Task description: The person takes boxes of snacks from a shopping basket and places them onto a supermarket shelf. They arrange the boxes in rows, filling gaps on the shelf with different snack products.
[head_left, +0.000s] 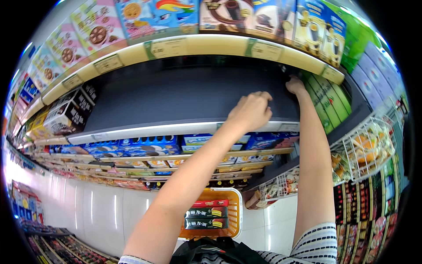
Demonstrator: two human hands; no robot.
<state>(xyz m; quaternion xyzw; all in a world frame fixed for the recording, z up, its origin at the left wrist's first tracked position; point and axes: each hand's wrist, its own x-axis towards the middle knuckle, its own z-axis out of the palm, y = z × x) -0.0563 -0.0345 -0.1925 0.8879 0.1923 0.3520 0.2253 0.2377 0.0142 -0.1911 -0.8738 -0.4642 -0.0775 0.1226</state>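
My left hand [250, 112] is over the front part of a dark grey shelf [176, 97], its fingers curled in and no item showing in it. Deeper in, at the shelf's right end, my right hand [295, 84] is beside a row of green boxes [323, 99]. Its fingers look bent, and their tips are partly lost in the shadow under the upper shelf. Whether they grip the nearest green box I cannot make out. Dark boxes with pale sides [72, 110] stand at the shelf's left end.
An orange basket [237, 211] below me holds dark green boxes [205, 223] and a red package [210, 203]. Overhead, a cream shelf edge [206, 45] carries price tags and snack boxes. Blue packages [149, 146] fill the shelf below. A white wire rack [369, 147] juts out at right.
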